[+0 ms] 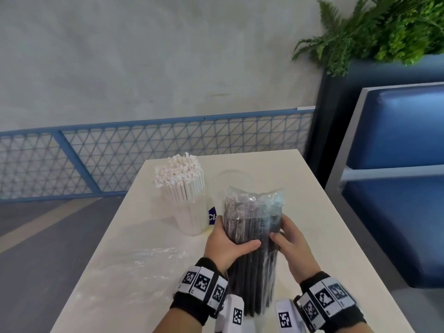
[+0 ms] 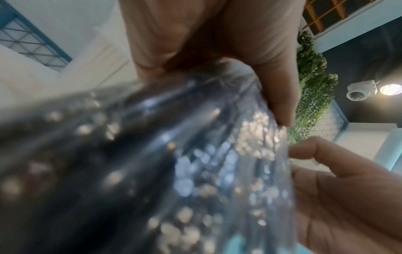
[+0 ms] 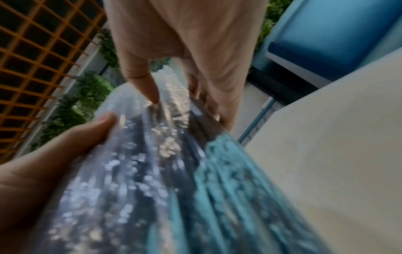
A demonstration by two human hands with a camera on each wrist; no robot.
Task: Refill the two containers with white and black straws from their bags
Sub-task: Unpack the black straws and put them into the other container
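Observation:
A clear bag of black straws (image 1: 253, 239) stands upright over the table's near middle, held between both hands. My left hand (image 1: 228, 243) grips its left side with the thumb across the front. My right hand (image 1: 289, 239) grips the right side. The wrist views show the bag (image 2: 174, 171) (image 3: 152, 171) close up and blurred, with fingers (image 2: 276, 96) (image 3: 143, 86) on the plastic. A clear container full of white straws (image 1: 183, 191) stands at the left. Behind the bag, a second clear container (image 1: 228, 181) looks empty and is partly hidden.
An empty crumpled clear bag (image 1: 134, 267) lies on the beige table (image 1: 324, 236) at the left front. A blue padded bench (image 1: 394, 179) stands to the right, with a plant (image 1: 379, 30) above it. A blue mesh railing (image 1: 144, 150) runs behind the table.

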